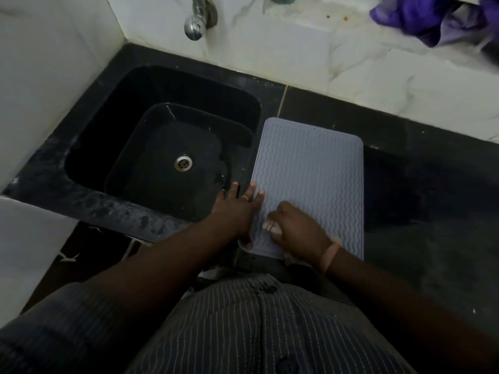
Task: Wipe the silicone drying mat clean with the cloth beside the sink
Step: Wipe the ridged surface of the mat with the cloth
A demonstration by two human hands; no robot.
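A grey silicone drying mat [310, 168] with wavy ridges lies on the black counter just right of the sink. My left hand [237, 206] rests flat with straight fingers across the mat's near left edge and the sink's rim. My right hand [294, 228] sits on the near part of the mat, fingers curled round a small pale cloth [270, 227]. Only bits of the cloth show, under the knuckles and by the wrist.
A black sink [113, 125] with a steel drain [183, 162] fills the left. A chrome tap [195, 20] juts from the white tiled wall. A purple cloth [421, 17] lies on the ledge at the back right. Dark counter [432, 198] stretches to the right of the mat.
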